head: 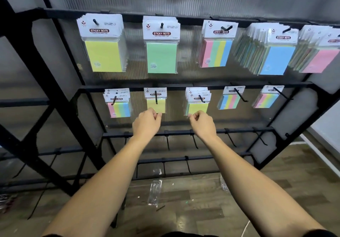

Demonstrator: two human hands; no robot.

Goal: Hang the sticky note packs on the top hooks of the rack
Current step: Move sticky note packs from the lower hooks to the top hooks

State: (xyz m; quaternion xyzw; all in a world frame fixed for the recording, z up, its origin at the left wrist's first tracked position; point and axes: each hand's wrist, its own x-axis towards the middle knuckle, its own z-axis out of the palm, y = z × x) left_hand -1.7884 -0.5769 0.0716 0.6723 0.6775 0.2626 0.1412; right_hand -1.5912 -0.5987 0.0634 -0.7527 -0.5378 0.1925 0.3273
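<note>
Left hand point(147, 120) pinches bottom edge of yellow pack point(156, 100) on second-row hook; right hand point(199, 121) pinches neighbouring yellow pack point(198, 102). Packs likely light, slippery film; better grip near stiff header.

black rack point(55, 82), yellow pack point(103, 56), green pack point(161, 57), blue pack point(279, 60)

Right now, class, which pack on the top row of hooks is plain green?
The second pack from the left. Its pad is one solid green; its neighbours on that row show yellow, striped, blue and pink.
</note>
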